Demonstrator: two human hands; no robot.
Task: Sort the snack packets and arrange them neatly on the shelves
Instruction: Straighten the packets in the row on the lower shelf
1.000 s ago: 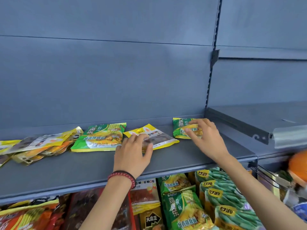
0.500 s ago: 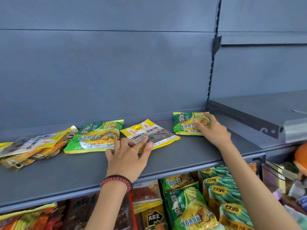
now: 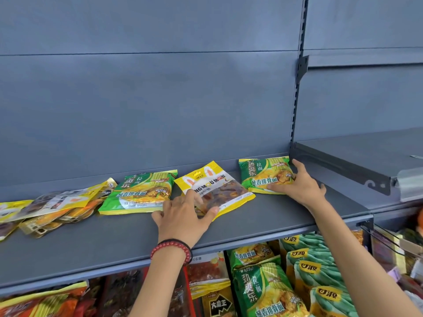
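On the grey shelf (image 3: 91, 243) lie a green noodle packet (image 3: 258, 175) at the back right, a yellow-and-white snack packet (image 3: 219, 186) in the middle and a second green packet (image 3: 142, 193) to its left. My right hand (image 3: 299, 188) lies spread on the right green packet's right edge, thumb on its front. With fingers spread and thumb laid across it, my left hand (image 3: 183, 216), which wears a red bead bracelet, presses on the yellow-and-white packet's front left corner. A loose pile of yellow packets (image 3: 52, 207) sits at the far left.
A slotted upright post (image 3: 297, 88) stands just right of the green packet. Beyond it a higher grey shelf (image 3: 354, 156) juts out. On the lower shelf stand green noodle packets (image 3: 263, 291), teal packets (image 3: 320, 268) and red packets (image 3: 206, 271).
My right hand has slid with the green packet toward the back right corner by the post. My left hand stays on the yellow-and-white packet, which has turned a little.
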